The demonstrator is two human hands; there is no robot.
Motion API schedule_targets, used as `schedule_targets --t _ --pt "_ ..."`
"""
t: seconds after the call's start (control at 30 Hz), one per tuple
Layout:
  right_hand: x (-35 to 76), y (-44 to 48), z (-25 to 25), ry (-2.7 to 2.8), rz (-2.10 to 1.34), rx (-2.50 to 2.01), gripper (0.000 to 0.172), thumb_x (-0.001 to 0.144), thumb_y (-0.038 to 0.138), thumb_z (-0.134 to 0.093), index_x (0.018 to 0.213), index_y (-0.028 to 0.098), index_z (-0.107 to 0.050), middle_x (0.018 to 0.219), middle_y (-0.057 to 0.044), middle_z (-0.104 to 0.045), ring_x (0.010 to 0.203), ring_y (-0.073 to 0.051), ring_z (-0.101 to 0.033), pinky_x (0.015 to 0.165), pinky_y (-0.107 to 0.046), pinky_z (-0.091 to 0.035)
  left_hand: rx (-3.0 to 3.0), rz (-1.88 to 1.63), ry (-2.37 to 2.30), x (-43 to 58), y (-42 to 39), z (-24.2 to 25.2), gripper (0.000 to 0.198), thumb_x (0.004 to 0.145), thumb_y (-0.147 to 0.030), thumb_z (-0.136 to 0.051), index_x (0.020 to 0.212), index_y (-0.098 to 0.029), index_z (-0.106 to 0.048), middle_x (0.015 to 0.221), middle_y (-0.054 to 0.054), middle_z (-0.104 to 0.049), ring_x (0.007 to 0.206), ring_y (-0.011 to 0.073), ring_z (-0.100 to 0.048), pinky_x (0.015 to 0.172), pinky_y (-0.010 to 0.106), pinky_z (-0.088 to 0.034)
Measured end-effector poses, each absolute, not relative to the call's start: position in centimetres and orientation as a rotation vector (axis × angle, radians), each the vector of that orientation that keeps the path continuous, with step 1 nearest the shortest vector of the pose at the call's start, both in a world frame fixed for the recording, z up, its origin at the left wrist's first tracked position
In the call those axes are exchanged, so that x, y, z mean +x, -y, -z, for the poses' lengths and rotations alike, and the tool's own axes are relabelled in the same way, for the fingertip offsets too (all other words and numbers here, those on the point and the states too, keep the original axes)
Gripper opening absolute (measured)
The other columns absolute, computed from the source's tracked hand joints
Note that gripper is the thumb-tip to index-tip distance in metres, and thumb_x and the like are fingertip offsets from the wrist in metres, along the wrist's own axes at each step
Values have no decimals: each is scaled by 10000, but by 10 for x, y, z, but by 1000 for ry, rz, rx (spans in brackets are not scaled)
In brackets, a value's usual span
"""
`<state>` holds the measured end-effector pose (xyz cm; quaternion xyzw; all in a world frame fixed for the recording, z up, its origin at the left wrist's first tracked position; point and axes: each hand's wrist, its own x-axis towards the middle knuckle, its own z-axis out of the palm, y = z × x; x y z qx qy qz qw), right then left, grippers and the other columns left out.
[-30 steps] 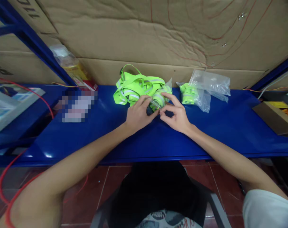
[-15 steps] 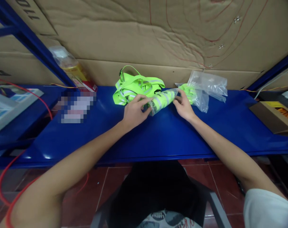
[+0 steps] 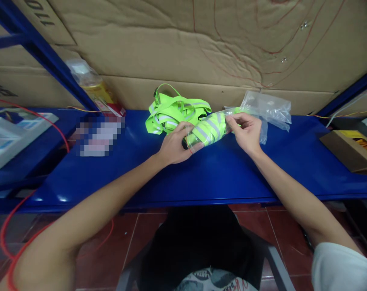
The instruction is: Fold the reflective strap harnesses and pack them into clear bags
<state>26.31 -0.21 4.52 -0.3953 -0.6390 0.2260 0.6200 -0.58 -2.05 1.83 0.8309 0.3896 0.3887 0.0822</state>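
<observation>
Between my hands is a clear plastic bag (image 3: 212, 128) with a folded bundle of neon-green reflective straps inside. My left hand (image 3: 176, 144) is closed round the bag's lower left end, thumb in front. Pinching the bag near its upper right end is my right hand (image 3: 246, 128), fingers bent together. Behind the left hand lies a loose heap of the same green reflective straps (image 3: 183, 107) with a black buckle. More clear plastic bags (image 3: 271, 108) lie beyond my right hand, partly covered by it.
The blue shelf (image 3: 171, 182) has a cardboard wall behind it. A bottle with a yellow label (image 3: 95, 91) leans at the back left beside a blurred-out patch. An open cardboard box (image 3: 347, 151) stands at right. A red cable (image 3: 54, 123) and a white tray (image 3: 22, 137) are at left.
My right hand has turned and shifted right along the bag. The bagged strap bundle has swung a little toward me and now shows more of its face. The left hand has moved slightly.
</observation>
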Motion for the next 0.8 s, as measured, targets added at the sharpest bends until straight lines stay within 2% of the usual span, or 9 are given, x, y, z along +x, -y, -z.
schedule_targets --t 0.07,0.23,0.33,0.43,0.53,0.63,0.7,0.77,0.8 --pt "260 5 -47 1441 -507 -888 460 852 699 -850 838 243 -788 735 -12 -756 592 -160 -678 552 -332 -637 2463 -1127 -1165 -4 22 -19 631 957 -723 -669 1305 -200 -725 1391 127 -696 1102 278 -755 885 414 -634" --pt "252 11 -47 1431 -552 -850 471 844 717 -847 865 253 -775 792 -10 -785 652 -164 -710 586 -334 -654 2453 -1169 -955 -5 13 -12 304 981 -496 -688 1007 -202 -760 1092 90 -780 954 241 -765 812 395 -628" --pt "262 3 -49 1439 -511 -908 474 858 723 -824 874 255 -746 733 -6 -739 587 -158 -663 544 -334 -612 2457 -1313 -834 -7 6 -13 249 988 -443 -710 975 -200 -757 1098 96 -784 963 233 -765 823 390 -632" --pt "295 -22 -55 1312 -370 -997 404 927 666 -748 872 276 -658 616 39 -587 472 -128 -520 447 -296 -462 2433 -1508 -785 -8 6 -22 247 975 -458 -748 1001 -213 -767 1207 98 -767 1068 239 -752 927 412 -636" --pt "345 -51 -66 901 -192 -1079 294 1037 496 -539 821 321 -443 575 82 -397 452 -134 -416 414 -276 -347 2380 -1679 -827 -12 9 -33 339 946 -571 -751 960 -232 -747 1219 81 -757 1075 240 -738 961 430 -638" --pt "385 -66 -78 721 -133 -1113 158 1014 307 -375 874 333 -307 696 39 -499 603 -176 -595 489 -279 -460 2179 -1873 -1035 -19 3 -38 377 956 -608 -713 948 -231 -722 1060 67 -765 980 238 -742 906 423 -647" --pt "397 -67 -83 715 -144 -1121 102 993 286 -340 917 328 -288 831 -8 -613 755 -197 -703 587 -305 -562 1946 -1926 -1160 -25 -10 -34 376 973 -603 -698 949 -228 -693 863 39 -732 800 213 -737 763 384 -642" --pt "401 -65 -83 722 -153 -1139 103 966 267 -351 935 319 -268 1008 -54 -671 893 -205 -745 702 -342 -624 1722 -1888 -1215 -32 -26 -27 414 977 -645 -681 927 -237 -635 626 -24 -607 541 165 -642 544 318 -554" --pt "402 -65 -82 726 -140 -1145 123 944 255 -369 940 315 -262 1084 -71 -669 955 -209 -746 760 -365 -637 1666 -1873 -1240 -36 -33 -23 428 976 -668 -676 961 -244 -622 587 -47 -560 494 148 -609 513 299 -526"
